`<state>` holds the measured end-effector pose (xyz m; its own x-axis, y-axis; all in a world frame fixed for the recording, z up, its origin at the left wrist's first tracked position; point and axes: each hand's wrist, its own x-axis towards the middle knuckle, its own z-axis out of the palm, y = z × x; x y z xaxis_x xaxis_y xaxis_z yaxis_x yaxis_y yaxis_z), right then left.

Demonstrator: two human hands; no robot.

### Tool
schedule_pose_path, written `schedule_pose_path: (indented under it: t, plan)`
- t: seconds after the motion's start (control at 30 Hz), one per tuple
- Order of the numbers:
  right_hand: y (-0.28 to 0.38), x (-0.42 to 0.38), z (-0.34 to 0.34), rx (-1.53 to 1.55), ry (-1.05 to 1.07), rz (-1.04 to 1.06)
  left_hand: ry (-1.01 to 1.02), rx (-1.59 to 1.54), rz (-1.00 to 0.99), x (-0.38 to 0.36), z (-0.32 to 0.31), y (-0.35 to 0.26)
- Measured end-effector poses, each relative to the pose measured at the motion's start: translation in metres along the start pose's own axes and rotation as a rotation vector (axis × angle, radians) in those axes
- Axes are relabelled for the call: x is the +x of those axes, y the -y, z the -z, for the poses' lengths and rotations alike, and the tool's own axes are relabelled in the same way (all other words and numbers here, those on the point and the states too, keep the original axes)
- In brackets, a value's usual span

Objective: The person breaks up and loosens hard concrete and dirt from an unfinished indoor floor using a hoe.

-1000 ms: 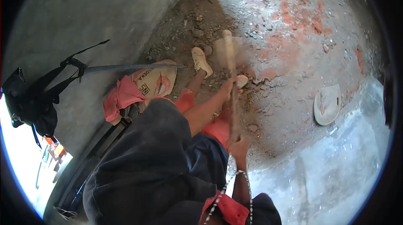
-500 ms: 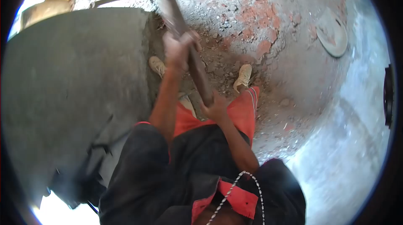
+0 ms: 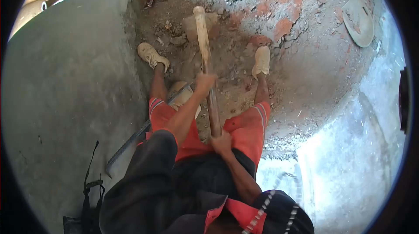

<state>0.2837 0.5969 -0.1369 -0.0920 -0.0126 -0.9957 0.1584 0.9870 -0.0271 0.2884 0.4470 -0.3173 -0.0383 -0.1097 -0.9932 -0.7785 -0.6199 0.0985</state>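
Observation:
A long wooden-handled hoe (image 3: 203, 44) slopes away from my body, its far end low over the dirt. What looks like its dusty, flat blade (image 3: 190, 27) rests on or just above the loose soil. My left hand (image 3: 205, 84) wraps around the handle about midway along. Closer to my body, my right hand (image 3: 221, 142) is closed around the near end of the handle. Two dusty shoes (image 3: 150, 55) stand wide apart on either side of the hoe. Between my legs and the hoe, a pale rounded object (image 3: 181, 94) lies partly hidden by my left forearm.
On the left rises a grey cement surface (image 3: 74, 68), with a long dark bar (image 3: 131, 146) and black straps (image 3: 92, 184) on it. A dusty pan (image 3: 360, 20) lies at right. Broken red brick (image 3: 283, 28) and rubble cover the ground ahead.
The hoe has swung down from a raised, blurred position to the ground. Both hands stay on its handle, lower in view, and the feet now show wider apart.

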Motion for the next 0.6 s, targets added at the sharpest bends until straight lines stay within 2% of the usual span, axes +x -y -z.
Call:
schedule_pose_path:
  t: [0.03,0.1,0.17,0.2,0.23,0.27,0.3,0.33,0.37,0.4,0.43,0.47,0.53,0.57,0.6]
  plan:
    - [-0.012,-0.035,0.006,0.061,-0.036,0.104,-0.002,-0.170,0.106,-0.046,-0.004,-0.008]
    - [-0.030,-0.072,-0.015,0.151,-0.145,0.260,-0.090,-0.136,-0.090,-0.087,-0.004,0.002]
    - [-0.020,-0.082,-0.020,0.218,-0.222,0.399,-0.131,-0.086,-0.238,-0.120,0.007,-0.030]
    - [-0.001,-0.065,-0.014,0.237,-0.241,0.463,-0.132,-0.056,-0.287,-0.141,0.020,-0.080]
    - [0.025,-0.043,-0.008,0.081,-0.333,0.539,-0.115,-0.151,-0.467,-0.150,0.036,-0.120]
    - [0.050,-0.012,-0.004,0.049,-0.389,0.614,-0.128,-0.218,-0.711,-0.171,0.047,-0.172]
    - [0.092,0.013,0.012,0.070,-0.671,0.915,-0.296,-0.059,-0.853,-0.165,0.063,-0.211]
    - [0.134,0.034,0.031,0.181,-0.608,0.922,-0.282,0.150,-0.913,-0.175,0.083,-0.249]
    - [0.168,0.050,0.046,0.245,-0.664,0.984,-0.112,0.270,-1.281,-0.160,0.106,-0.270]
    - [0.193,0.062,0.058,0.272,-0.600,0.965,-0.055,0.096,-1.208,-0.143,0.116,-0.295]
    - [0.203,0.074,0.062,0.300,-0.539,0.954,-0.004,0.113,-1.213,-0.128,0.114,-0.283]
    - [0.185,0.089,0.045,0.286,-0.540,0.902,0.050,0.130,-1.209,-0.116,0.109,-0.267]
    - [0.126,0.108,-0.003,0.252,-0.548,0.819,-0.291,0.290,-0.754,-0.067,0.089,-0.215]
    - [0.089,0.083,-0.019,0.203,-0.359,0.583,-0.396,0.778,-0.650,-0.004,0.087,-0.147]
    - [0.049,0.063,-0.044,0.173,-0.279,0.431,-0.464,0.547,-0.408,0.028,0.054,-0.075]
